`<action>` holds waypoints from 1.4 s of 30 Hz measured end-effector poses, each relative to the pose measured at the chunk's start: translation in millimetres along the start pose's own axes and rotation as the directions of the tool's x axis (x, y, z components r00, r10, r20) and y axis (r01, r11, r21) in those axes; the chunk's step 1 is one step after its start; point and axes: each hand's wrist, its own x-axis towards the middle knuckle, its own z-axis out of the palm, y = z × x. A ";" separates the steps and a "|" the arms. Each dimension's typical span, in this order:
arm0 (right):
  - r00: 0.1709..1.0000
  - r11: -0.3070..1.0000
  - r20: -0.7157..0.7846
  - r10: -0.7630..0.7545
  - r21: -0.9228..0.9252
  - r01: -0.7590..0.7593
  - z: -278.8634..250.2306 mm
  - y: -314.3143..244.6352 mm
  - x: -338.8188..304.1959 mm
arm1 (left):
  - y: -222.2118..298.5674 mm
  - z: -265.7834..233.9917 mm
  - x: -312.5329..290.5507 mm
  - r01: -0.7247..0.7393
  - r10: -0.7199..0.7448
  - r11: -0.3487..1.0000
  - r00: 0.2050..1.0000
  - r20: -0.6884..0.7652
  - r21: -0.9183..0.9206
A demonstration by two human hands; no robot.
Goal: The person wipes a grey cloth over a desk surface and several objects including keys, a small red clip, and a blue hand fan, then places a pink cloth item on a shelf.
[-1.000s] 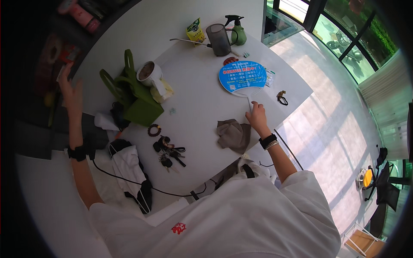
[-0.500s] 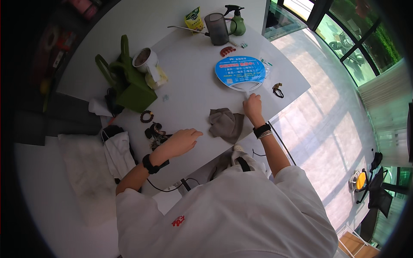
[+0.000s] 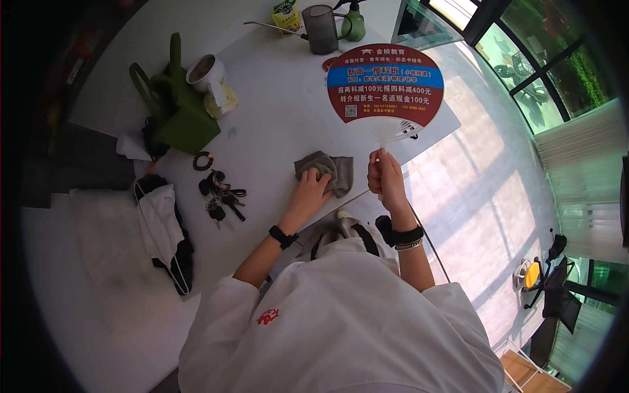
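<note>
My right hand [image 3: 388, 178] is closed round the white handle of a plastic hand fan [image 3: 385, 82]. The fan is upright, with its dark red and blue printed face showing and white ribs below. On the white table [image 3: 268, 124], near its front edge, lies a crumpled grey cloth [image 3: 342, 171]. My left hand [image 3: 309, 196] has its fingers curled into this cloth, gripping its left part. The fan hides part of the table behind it, including most of a small reddish-brown thing [image 3: 329, 63].
Keys [image 3: 223, 196] and a beaded bracelet [image 3: 203, 161] lie left of my left hand. Beyond them stand a green bag [image 3: 190, 131] and a white cup [image 3: 205, 72]. A grey watering can [image 3: 321, 29], a green spray bottle [image 3: 354, 25] and a yellow packet [image 3: 286, 18] are at the back.
My right hand has lifted the fan off the table, and its red face shows instead of the blue one. My left hand has moved right and taken hold of the cloth.
</note>
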 end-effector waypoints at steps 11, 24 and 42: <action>0.768 0.806 0.337 0.545 0.041 -0.591 -8.2 49.9 -2.5 | -2.3 -27.5 -46.1 0.091 -0.540 0.811 0.497 -0.680 -0.578; 0.497 0.596 0.330 0.803 -0.403 -0.695 -9.6 103.5 -7.8 | 7.8 32.0 -0.7 0.172 -0.183 0.983 0.933 -0.311 -0.060; 0.546 0.617 0.287 0.787 -0.383 -0.688 -46.8 63.0 -25.7 | -69.1 -46.4 54.4 0.314 -0.429 0.891 0.817 -0.386 -0.327</action>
